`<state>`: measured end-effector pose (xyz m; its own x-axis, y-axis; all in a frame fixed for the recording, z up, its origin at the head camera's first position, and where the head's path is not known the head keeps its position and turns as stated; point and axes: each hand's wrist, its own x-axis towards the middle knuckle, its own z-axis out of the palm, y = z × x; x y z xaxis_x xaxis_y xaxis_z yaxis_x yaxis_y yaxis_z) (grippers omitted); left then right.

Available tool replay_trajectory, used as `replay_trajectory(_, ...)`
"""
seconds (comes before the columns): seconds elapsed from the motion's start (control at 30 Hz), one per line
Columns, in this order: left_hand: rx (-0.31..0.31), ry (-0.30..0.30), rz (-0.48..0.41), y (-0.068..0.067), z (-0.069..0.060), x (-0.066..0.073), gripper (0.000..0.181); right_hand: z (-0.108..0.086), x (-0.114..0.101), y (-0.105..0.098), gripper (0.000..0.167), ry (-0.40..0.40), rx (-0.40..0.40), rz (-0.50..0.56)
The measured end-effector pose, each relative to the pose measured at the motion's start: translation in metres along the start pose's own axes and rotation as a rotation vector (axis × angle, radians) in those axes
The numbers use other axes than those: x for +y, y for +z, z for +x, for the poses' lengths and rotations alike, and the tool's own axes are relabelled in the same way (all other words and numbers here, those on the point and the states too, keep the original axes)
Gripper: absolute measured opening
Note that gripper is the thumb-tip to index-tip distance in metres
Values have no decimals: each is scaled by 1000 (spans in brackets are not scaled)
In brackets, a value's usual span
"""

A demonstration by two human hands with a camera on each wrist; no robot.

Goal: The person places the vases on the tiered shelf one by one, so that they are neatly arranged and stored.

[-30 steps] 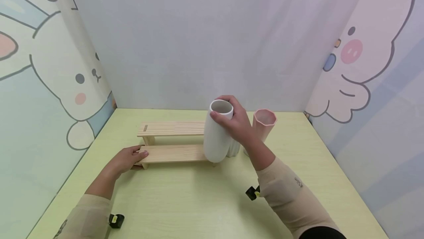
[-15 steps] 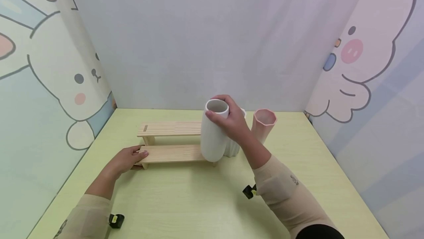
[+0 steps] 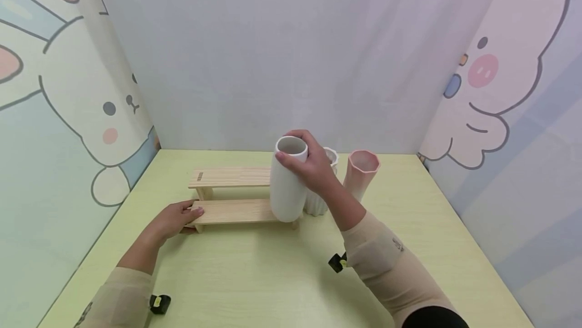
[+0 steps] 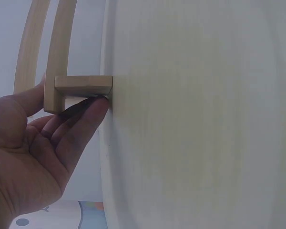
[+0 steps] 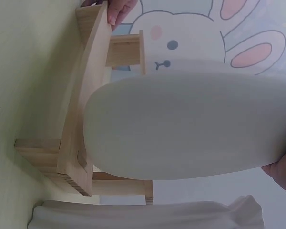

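In the head view my left hand grips the left end of a two-tier wooden shelf, thumb on top of the lower board. The left wrist view shows that hand's fingers beside the shelf's leg. A smooth white vase is in my right hand, held near its rim with the thumb on the front. It stands nearly upright over the right end of the lower board. From the right wrist, the vase's rounded base is close against the board; whether they touch I cannot tell.
Right of the shelf is a fluted white vase, partly behind my right hand. Next to it stands a pink vase with an angular rim, its lower part covered by my forearm. A pale curtain closes the table's back.
My right hand has carried the smooth white vase a little left, along the lower board, uncovering more of the fluted vase. The left hand and shelf have stayed put.
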<state>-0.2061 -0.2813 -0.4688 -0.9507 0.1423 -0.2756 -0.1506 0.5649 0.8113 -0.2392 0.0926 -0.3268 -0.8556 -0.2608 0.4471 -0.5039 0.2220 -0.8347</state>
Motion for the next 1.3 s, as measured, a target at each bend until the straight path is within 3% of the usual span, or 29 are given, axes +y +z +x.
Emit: replay_trajectory(1.3, 0, 4, -2, 0, -5, 2, 78, 18, -14, 36, 42, -21, -80, 91)
